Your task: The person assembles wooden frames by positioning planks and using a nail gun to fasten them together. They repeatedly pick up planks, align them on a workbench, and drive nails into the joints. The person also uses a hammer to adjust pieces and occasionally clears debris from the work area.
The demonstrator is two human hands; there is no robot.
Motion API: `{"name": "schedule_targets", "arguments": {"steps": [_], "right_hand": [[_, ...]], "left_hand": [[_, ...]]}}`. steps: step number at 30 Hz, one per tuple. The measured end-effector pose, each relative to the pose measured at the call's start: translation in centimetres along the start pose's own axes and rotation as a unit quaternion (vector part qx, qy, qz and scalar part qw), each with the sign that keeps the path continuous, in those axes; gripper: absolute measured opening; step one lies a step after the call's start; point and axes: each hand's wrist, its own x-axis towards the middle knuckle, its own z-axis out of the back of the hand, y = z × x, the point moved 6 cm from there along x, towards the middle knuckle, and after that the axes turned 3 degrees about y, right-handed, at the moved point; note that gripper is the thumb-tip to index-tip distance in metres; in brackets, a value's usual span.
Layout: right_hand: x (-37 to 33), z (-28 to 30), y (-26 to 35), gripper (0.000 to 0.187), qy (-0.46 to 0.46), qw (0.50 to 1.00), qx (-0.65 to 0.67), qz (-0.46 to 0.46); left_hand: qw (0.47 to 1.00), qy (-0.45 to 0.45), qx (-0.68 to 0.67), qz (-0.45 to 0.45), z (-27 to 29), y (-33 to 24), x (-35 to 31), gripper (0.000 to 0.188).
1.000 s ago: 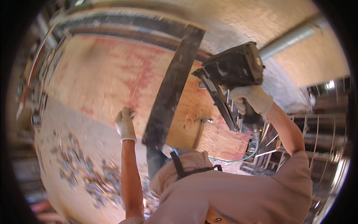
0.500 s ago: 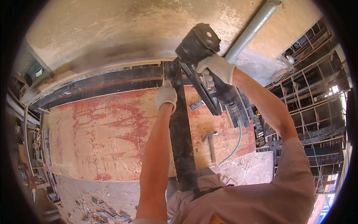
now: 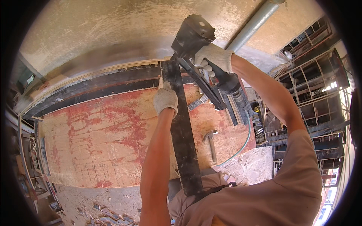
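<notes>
My right hand [image 3: 215, 58], in a pale knit glove, grips the handle of a black nail gun [image 3: 194, 34]. The gun's nose rests at or just above the far end of a long black board [image 3: 184, 147]; whether it touches cannot be made out. That board runs from the far frame back toward my lap. Also gloved, my left hand [image 3: 166, 101] is closed at the board's left edge near its far end. A pale narrow tip [image 3: 160, 82] points up from that glove, either a bare finger or a wood sliver.
A claw hammer [image 3: 212, 145] lies on the red-stained plywood panel [image 3: 94, 139], right of the board. A green air hose [image 3: 243, 147] curves down from the gun. Behind are a wall and a metal pipe [image 3: 256, 24]; framed panels [image 3: 313, 94] stand at right, wood scraps [image 3: 109, 218] at lower left.
The view has shifted slightly. The nail gun and my right hand have moved a little up and left in the picture, and the hose bows further right. My left hand stays at the board's edge.
</notes>
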Motion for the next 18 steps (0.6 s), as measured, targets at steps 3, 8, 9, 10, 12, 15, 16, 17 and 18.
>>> {"name": "schedule_targets", "arguments": {"steps": [3, 8, 9, 10, 12, 15, 16, 17, 18], "right_hand": [[0.0, 0.2, -0.6, 0.015, -0.004, 1.000, -0.005, -0.012], [-2.5, -0.6, 0.9, 0.011, 0.009, 0.999, -0.029, -0.016], [-2.9, -0.7, 0.8, 0.008, 0.007, 1.000, -0.019, -0.017], [-3.4, -0.8, 0.3, 0.007, 0.021, 1.000, -0.005, -0.020], [-4.2, -1.0, -0.5, 0.006, 0.047, 0.998, 0.024, -0.026], [-4.4, -2.0, -0.8, 0.006, 0.060, 0.998, -0.008, -0.025], [-4.4, -2.4, -0.7, 0.006, 0.065, 0.997, -0.026, -0.019], [-4.4, -2.8, -0.6, 0.004, 0.050, 0.997, -0.041, -0.039], [-4.6, -2.7, -0.6, 0.007, 0.049, 0.997, -0.047, -0.043]], "left_hand": [[0.999, 0.004, 0.024, -0.025, -0.7, -0.2, 0.1, 0.067], [1.000, -0.017, 0.021, -0.005, -0.2, 0.7, 0.7, 0.051], [0.999, -0.033, 0.014, -0.020, 0.1, 0.6, 0.3, 0.052], [0.998, -0.044, 0.006, -0.037, 0.2, 0.1, -0.2, 0.053], [0.998, -0.046, 0.006, -0.045, 0.4, -0.7, -0.6, 0.058], [0.999, -0.040, 0.004, -0.009, 0.5, 0.2, -0.2, 0.064], [0.999, -0.036, -0.002, 0.009, 0.3, 0.6, 0.0, 0.066], [0.999, -0.034, -0.002, -0.003, 0.1, 0.6, 0.3, 0.073], [1.000, -0.028, 0.004, -0.003, -0.2, 0.6, 0.4, 0.073]]}}
